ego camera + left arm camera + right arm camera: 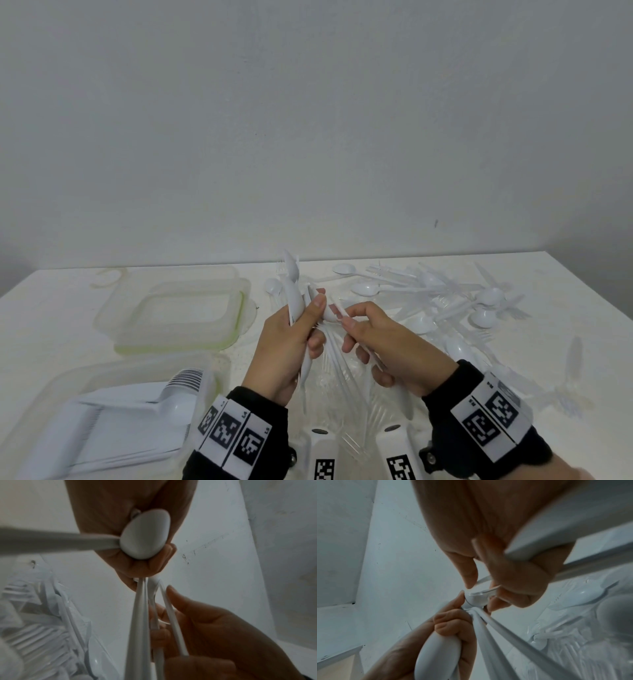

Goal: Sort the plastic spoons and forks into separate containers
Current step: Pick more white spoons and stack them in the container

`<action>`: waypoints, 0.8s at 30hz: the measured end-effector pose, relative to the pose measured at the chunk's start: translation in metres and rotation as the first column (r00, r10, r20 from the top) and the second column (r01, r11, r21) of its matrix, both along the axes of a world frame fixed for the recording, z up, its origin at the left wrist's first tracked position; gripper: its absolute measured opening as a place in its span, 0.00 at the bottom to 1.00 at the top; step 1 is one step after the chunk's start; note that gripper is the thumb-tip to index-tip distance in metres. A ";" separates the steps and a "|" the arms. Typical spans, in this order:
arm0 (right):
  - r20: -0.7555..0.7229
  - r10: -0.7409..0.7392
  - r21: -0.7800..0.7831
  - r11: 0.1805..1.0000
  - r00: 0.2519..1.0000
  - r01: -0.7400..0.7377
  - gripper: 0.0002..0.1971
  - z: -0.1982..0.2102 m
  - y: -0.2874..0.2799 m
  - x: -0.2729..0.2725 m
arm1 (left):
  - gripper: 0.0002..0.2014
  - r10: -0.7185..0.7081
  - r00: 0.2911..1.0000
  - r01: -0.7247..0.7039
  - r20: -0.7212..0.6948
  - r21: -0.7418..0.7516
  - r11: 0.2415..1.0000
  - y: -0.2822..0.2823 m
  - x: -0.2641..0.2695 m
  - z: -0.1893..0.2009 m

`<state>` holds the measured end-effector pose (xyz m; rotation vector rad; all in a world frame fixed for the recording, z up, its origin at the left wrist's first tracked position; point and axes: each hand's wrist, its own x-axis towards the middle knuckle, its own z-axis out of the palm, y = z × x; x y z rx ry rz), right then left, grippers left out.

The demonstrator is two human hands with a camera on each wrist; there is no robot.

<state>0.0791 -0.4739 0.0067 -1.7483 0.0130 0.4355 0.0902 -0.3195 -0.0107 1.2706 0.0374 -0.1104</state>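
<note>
My left hand (291,346) grips a bunch of white plastic spoons (294,294) upright above the table, bowls up and handles hanging past my wrist. My right hand (394,346) pinches another white spoon, its bowl (329,313) pressed against the left hand's fingertips. In the right wrist view the right hand's fingers (513,574) hold that bowl (476,599) against the left hand (453,626). In the left wrist view a spoon bowl (145,534) lies in the curled left fingers, and the right hand (214,628) holds long handles below it.
A clear container (41,404) at the near left holds stacked white spoons (137,411). Behind it stands a second clear container with a green seal (178,342), nothing inside. Loose spoons and forks (445,298) are strewn over the right of the table; clear forks (346,404) lie under my hands.
</note>
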 end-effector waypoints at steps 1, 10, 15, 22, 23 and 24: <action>0.033 -0.024 0.023 0.999 0.999 0.024 0.13 0.000 -0.001 0.000 | 0.11 -0.002 1.000 0.002 -0.008 -0.022 1.000 0.001 0.000 0.000; 0.204 -0.224 0.078 0.974 0.953 0.212 0.08 -0.008 0.001 0.001 | 0.20 -0.030 0.999 0.028 -0.020 -0.070 0.997 -0.002 0.001 -0.005; 0.148 -0.184 0.096 0.981 0.972 0.171 0.06 -0.008 0.004 -0.001 | 0.11 -0.032 0.999 0.030 -0.023 -0.073 0.997 -0.001 0.001 -0.002; -0.061 -0.245 0.169 0.953 0.968 0.252 0.23 -0.003 -0.008 0.013 | 0.13 0.030 0.997 -0.039 -0.074 -0.129 0.991 0.009 0.004 0.001; -0.050 -0.251 0.227 0.940 0.967 0.256 0.22 -0.003 -0.010 0.015 | 0.13 0.034 0.996 -0.044 -0.081 -0.128 0.991 0.010 0.004 0.000; -0.021 -0.258 0.280 0.926 0.966 0.254 0.20 -0.002 -0.012 0.017 | 0.14 0.029 0.996 -0.041 -0.087 -0.134 0.990 0.010 0.004 0.000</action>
